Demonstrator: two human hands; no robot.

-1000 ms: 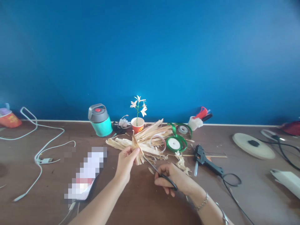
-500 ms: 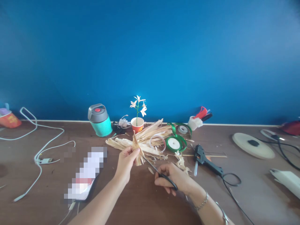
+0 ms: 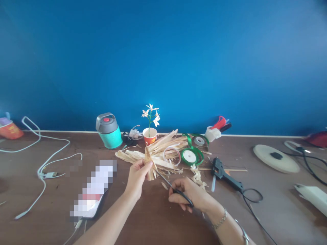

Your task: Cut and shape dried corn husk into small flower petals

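Between the thumb and fingers of my left hand (image 3: 138, 175) is a piece of dried corn husk (image 3: 148, 157), its lower end fanned out in strips. My right hand (image 3: 187, 194) is closed around the handles of black scissors (image 3: 183, 196). Their blades point up and left, with the tips at the husk's lower right edge; whether they touch it I cannot tell. Behind my left hand lies a pile of dried corn husks (image 3: 167, 143). Small pale husk scraps (image 3: 196, 175) lie beyond my right hand.
A paper cup (image 3: 150, 139) holds white flowers on a green stem. Around it are a turquoise flask (image 3: 110, 137), a green ribbon spool (image 3: 189, 156) and a tape roll (image 3: 199, 141). A glue gun (image 3: 224, 175) lies right, a pixelated phone (image 3: 93, 190) left, beside white cables (image 3: 42, 170).
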